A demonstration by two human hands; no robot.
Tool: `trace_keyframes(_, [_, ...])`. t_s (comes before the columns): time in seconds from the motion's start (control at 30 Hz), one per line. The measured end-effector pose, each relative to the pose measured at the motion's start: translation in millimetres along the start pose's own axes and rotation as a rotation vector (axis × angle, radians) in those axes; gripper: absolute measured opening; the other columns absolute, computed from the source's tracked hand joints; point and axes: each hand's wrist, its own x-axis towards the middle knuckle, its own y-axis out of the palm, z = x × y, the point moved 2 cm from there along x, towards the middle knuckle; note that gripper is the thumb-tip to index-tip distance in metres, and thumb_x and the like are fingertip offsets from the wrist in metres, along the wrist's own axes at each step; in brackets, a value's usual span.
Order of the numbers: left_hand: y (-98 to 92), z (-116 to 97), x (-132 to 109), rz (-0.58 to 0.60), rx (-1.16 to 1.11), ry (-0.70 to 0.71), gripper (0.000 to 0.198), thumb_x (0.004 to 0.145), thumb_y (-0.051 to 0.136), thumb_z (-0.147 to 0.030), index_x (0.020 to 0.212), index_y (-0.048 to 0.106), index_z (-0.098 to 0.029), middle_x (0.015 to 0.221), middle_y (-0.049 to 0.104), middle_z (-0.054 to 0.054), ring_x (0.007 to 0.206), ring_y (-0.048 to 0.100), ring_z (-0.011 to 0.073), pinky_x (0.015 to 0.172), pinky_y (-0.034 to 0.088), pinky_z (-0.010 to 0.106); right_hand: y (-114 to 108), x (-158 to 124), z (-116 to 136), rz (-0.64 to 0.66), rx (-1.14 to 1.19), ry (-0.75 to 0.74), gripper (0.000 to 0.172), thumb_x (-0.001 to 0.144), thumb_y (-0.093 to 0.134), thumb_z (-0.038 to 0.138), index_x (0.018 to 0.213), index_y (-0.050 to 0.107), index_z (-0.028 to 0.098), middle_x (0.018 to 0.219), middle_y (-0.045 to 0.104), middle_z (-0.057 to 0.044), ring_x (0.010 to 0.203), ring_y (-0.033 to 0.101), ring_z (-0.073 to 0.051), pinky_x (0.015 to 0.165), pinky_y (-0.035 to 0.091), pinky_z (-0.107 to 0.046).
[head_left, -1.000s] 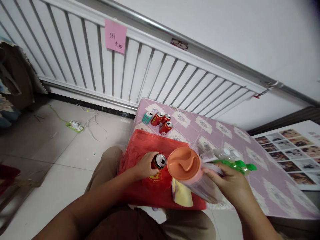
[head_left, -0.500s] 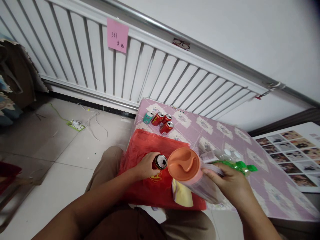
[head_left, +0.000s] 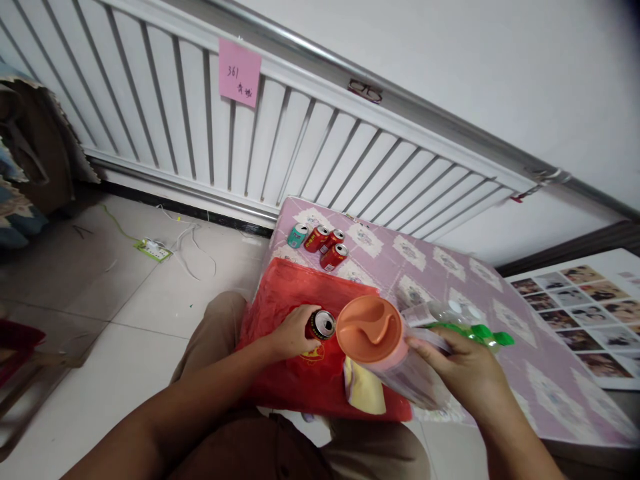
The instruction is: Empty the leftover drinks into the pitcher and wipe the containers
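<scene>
Right hand (head_left: 463,370) wraps a clear plastic cup (head_left: 400,367) with an orange lid (head_left: 369,328), fingers curled round the wall, thumb on top near the lid rim; the cup is tilted, lid facing the camera, moulded spout ridge showing. Its body looks transparent and faintly printed — print unreadable.

Left hand (head_left: 291,333) closes on a red drink can (head_left: 319,325), silver top with pull tab pointing up and right; the can lies against a red plastic bag (head_left: 295,293) spread under that hand.

Beyond the right hand's knuckles: clear bottles with green caps (head_left: 487,333) on the lilac patterned cloth (head_left: 440,267). Beyond the left hand, well apart: three red cans (head_left: 327,243) and a teal can (head_left: 297,235). Below the cup, a yellow cloth (head_left: 365,390).

Since half a second ago — both grips unchanged; only the view has drifted slightly.

Pink sticky note (head_left: 239,72) on the radiator reads "361"; the characters below it are illegible. Can labels too small to read.
</scene>
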Motion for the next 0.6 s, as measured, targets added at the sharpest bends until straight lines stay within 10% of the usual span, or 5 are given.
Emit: trace_keyframes(0.6, [3.9, 7.9, -0.3, -0.008, -0.016, 0.000, 0.075, 0.060, 0.076, -0.007, 0.129, 0.051, -0.023, 0.130, 0.060, 0.010, 0.121, 0.056, 0.0304, 0.107, 0.043, 0.046, 3.7, 2.6, -0.9, -0.013, -0.023, -0.014, 0.038, 0.070, 0.068, 0.059, 0.059, 0.068, 0.023, 0.054, 0.065, 0.000, 0.047, 0.056, -0.016, 0.043, 0.042, -0.025])
